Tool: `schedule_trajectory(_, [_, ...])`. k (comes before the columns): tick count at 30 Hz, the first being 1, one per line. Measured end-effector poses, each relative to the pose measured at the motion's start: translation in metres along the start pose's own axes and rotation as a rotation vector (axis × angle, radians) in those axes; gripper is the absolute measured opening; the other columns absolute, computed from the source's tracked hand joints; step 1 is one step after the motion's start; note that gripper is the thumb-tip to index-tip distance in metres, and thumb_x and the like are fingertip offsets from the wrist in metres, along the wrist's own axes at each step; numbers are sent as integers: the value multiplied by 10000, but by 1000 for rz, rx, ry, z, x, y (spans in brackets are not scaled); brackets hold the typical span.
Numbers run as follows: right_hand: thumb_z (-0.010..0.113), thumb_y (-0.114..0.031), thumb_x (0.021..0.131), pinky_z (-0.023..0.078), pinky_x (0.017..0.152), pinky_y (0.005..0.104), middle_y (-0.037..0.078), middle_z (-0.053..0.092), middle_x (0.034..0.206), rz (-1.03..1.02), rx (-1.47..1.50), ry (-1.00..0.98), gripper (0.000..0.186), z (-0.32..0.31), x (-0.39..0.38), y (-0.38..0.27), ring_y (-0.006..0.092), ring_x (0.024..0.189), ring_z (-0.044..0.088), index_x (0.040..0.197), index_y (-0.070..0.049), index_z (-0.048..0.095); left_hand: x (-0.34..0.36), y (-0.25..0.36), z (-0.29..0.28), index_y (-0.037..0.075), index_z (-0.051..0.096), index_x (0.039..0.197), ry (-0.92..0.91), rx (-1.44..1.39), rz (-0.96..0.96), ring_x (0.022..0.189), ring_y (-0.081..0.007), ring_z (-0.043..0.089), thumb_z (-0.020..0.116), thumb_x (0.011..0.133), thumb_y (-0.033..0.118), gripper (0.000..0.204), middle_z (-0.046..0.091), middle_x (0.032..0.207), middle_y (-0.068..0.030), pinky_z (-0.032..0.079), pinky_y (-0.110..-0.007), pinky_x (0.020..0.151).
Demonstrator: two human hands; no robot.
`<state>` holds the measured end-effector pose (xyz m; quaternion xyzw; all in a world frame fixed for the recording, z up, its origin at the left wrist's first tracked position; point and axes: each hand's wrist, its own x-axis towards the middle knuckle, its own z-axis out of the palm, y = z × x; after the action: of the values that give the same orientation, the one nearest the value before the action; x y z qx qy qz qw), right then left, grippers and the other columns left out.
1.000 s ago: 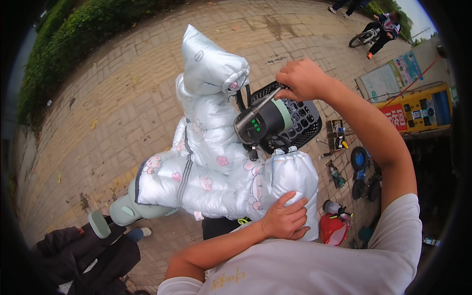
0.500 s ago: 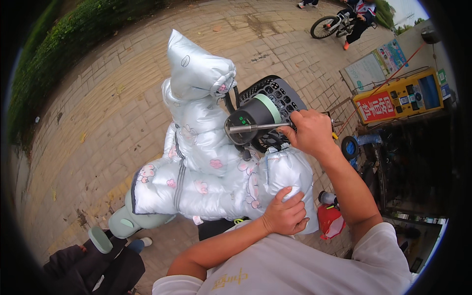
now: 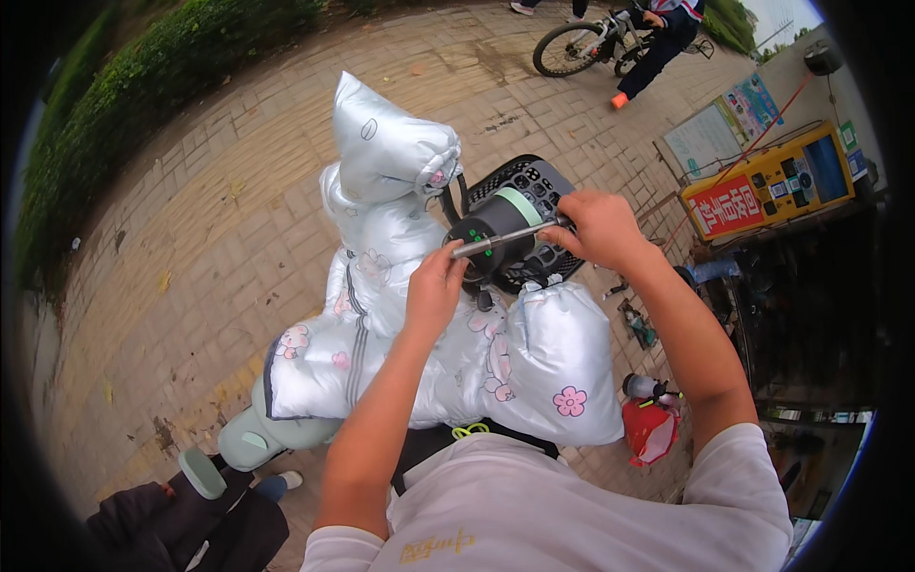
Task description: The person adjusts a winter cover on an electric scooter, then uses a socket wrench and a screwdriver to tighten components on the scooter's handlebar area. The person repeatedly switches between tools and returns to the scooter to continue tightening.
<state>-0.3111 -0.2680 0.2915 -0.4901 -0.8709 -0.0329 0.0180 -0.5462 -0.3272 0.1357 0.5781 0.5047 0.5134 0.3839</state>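
My right hand [image 3: 602, 231] is closed around one end of a silver metal rod-shaped tool [image 3: 507, 238]; its exact kind I cannot make out. With closed fingers, my left hand [image 3: 437, 291] pinches the tool's thicker other end. The tool slants over the dark round dash panel [image 3: 477, 236] of a scooter, which has small green marks and a pale green band. Beyond the panel is a black perforated basket [image 3: 548, 181]. A puffy silver quilted cover [image 3: 400, 234] with pink flowers and rabbit pictures wraps the scooter's front, below and left of my hands.
A person in dark clothes [image 3: 191, 515] stands at the lower left beside the scooter's pale green body [image 3: 250, 427]. Someone with a bicycle [image 3: 572, 50] is at the top. A yellow and red sign box [image 3: 762, 186] and a red bag [image 3: 650, 431] are on the right. A hedge [image 3: 124, 105] lines the upper left.
My left hand has left the cover's right-hand mitt and risen to grip the tool's end. The tool now slants more steeply. At the top, the bicycle has shifted left and looks closer.
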Motion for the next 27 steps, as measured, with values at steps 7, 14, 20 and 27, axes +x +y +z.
schedule_trajectory(7, [678, -541, 809, 492, 603, 445, 102, 632, 743, -106, 13, -79, 473, -9, 28, 15, 327, 754, 635, 774, -74, 617, 7, -5, 0, 17, 678, 1053, 37, 104, 69, 699, -277, 653, 671, 877, 29, 176, 682, 852, -147, 509, -343, 639])
schedule_trajectory(14, [664, -549, 819, 491, 609, 450, 105, 629, 740, -210, 44, -84, 477, -10, 49, 28, 328, 753, 638, 769, -78, 618, 14, 1, -8, 5, 700, 1056, -15, 88, 9, 739, -133, 656, 666, 909, 44, 156, 722, 852, -100, 512, -267, 688])
schedule_trajectory(20, [661, -566, 814, 492, 622, 458, 109, 620, 735, -371, 29, -125, 496, 2, 84, 43, 340, 755, 637, 768, -74, 614, 0, -4, 5, 14, 695, 983, 85, 74, 35, 633, -240, 628, 703, 870, 69, 126, 665, 768, -134, 484, -325, 590])
schedule_trajectory(27, [666, -565, 818, 501, 701, 463, 130, 636, 841, -545, 53, -186, 500, 4, 134, 42, 356, 865, 628, 847, -66, 640, -3, -4, 14, -3, 702, 983, 185, 90, 18, 710, -171, 673, 709, 870, 51, 126, 711, 842, -114, 512, -276, 647])
